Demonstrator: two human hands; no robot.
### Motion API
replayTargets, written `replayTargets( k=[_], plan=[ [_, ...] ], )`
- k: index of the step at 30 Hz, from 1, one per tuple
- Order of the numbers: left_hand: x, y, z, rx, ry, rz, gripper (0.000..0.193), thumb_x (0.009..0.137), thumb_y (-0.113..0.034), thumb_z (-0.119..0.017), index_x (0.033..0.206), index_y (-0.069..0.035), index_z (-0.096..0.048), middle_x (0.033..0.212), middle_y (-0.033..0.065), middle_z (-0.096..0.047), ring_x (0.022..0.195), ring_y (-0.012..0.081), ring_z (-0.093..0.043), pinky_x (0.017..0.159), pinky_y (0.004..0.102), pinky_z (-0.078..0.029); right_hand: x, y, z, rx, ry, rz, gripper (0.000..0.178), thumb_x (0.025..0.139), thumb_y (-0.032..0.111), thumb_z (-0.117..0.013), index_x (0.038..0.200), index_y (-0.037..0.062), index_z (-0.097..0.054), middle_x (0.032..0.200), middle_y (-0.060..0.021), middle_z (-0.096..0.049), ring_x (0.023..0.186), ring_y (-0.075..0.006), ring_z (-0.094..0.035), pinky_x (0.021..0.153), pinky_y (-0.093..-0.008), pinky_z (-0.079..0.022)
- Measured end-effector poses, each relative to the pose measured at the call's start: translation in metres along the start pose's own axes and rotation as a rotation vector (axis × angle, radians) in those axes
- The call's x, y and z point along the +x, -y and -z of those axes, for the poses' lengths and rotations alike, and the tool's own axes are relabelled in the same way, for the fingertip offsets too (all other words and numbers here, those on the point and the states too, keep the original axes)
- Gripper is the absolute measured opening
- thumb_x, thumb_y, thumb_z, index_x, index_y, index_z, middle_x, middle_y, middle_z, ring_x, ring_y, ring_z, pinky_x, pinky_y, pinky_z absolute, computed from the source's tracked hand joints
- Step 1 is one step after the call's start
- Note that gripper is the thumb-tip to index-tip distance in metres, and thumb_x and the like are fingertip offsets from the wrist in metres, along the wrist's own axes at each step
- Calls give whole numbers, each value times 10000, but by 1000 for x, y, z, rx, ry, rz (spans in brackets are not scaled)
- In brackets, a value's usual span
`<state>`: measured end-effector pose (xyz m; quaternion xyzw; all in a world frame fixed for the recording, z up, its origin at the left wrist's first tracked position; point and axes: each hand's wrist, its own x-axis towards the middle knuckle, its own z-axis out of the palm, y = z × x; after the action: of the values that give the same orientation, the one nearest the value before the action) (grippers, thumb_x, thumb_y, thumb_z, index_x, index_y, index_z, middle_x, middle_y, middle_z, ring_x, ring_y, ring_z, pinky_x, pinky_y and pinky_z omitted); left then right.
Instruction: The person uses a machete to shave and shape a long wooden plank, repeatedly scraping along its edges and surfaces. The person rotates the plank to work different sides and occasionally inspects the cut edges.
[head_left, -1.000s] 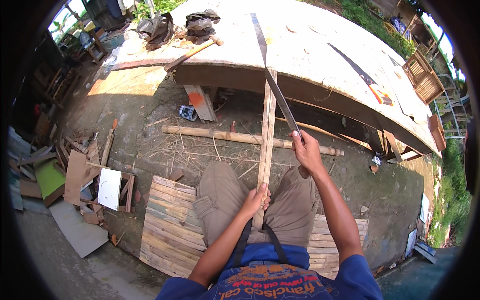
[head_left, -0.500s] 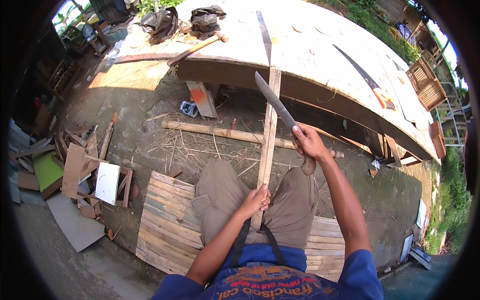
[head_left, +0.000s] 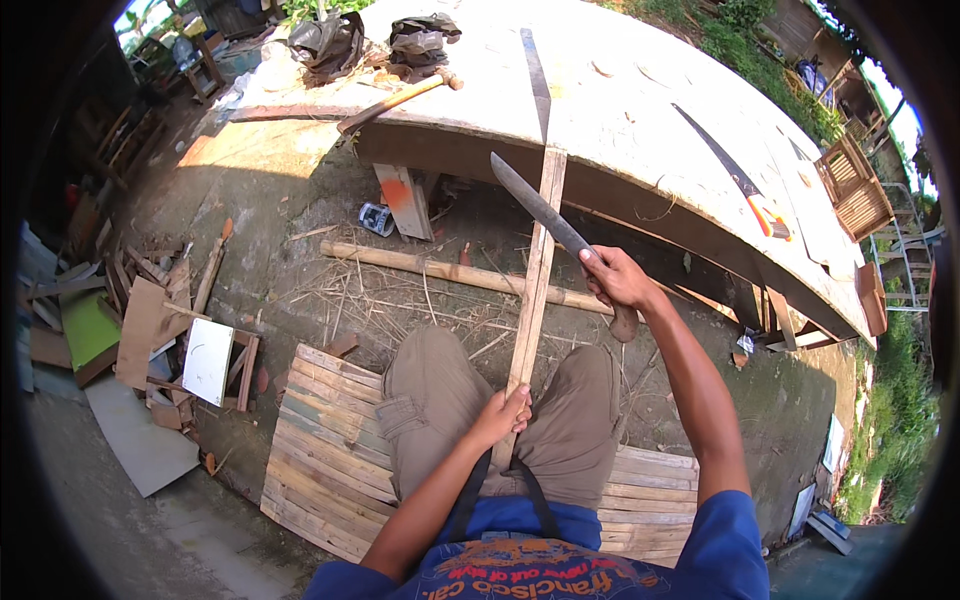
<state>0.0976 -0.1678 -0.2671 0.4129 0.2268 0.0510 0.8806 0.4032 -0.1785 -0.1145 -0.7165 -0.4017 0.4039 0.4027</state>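
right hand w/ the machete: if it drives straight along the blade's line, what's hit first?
Likely the bamboo slat: the machete in the right hand already crosses it just below the workbench edge. Depth is unclear, so contact can't be confirmed.

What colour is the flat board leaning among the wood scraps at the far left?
The board is bright green, seen best in the head view.

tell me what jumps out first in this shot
The right hand holds a long machete raised at a slant over a slim wooden slat, which the left hand grips near its lower end, between the knees. The slat leans up against a big pale table across the top, where a hammer and a saw lie.
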Motion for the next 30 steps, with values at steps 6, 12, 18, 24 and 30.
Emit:
replayTargets(
  k=[6, 12, 18, 24, 30],
  plan=[
    [-2, -3, -3, 19, -6, -11, 395, 1077, -409, -471, 933, -42, -493, 664, -13, -408, 563, 80, -403, 492, 250, -364, 25, 24, 34, 25, 48, -16, 480, 1061, 472, -474, 799, 74, -529, 597, 8, -491, 450, -75, -440, 413, -261, -378],
    [-3, 1, 0, 6, -25, 16, 383, 1080, -395, -469, 938, -39, -489, 674, -12, -399, 574, 78, -396, 495, 243, -354, 25, 21, 16, -172, 263, -62, 524, 1045, 487, -509, 701, 92, -502, 564, 20, -472, 448, -75, -442, 416, -281, -368],
    [-2, 2, 1, 10, -14, 30, 389, 1090, -386, -437, 952, -30, -510, 675, 1, -420, 575, 89, -414, 521, 255, -370, 25, 19, 23, -199, 237, -33, 506, 1053, 472, -498, 723, 89, -505, 569, 30, -455, 460, -67, -421, 420, -277, -351],
    [2, 8, 8, -17, 22, 50, 387, 1091, -385, -437, 953, -32, -513, 682, 2, -422, 591, 92, -415, 530, 253, -376, 36, 7, 25, -59, 190, 31, 514, 1055, 482, -489, 727, 85, -492, 572, 27, -455, 455, -67, -433, 408, -273, -352],
    [-2, 2, -2, -27, -25, 40, 356, 1095, -341, -443, 927, -33, -506, 653, -39, -355, 568, 72, -355, 506, 252, -353, 35, 17, 31, -96, 202, -11, 500, 1055, 458, -502, 734, 76, -509, 554, 21, -463, 448, -68, -429, 410, -259, -359]
  ],
)
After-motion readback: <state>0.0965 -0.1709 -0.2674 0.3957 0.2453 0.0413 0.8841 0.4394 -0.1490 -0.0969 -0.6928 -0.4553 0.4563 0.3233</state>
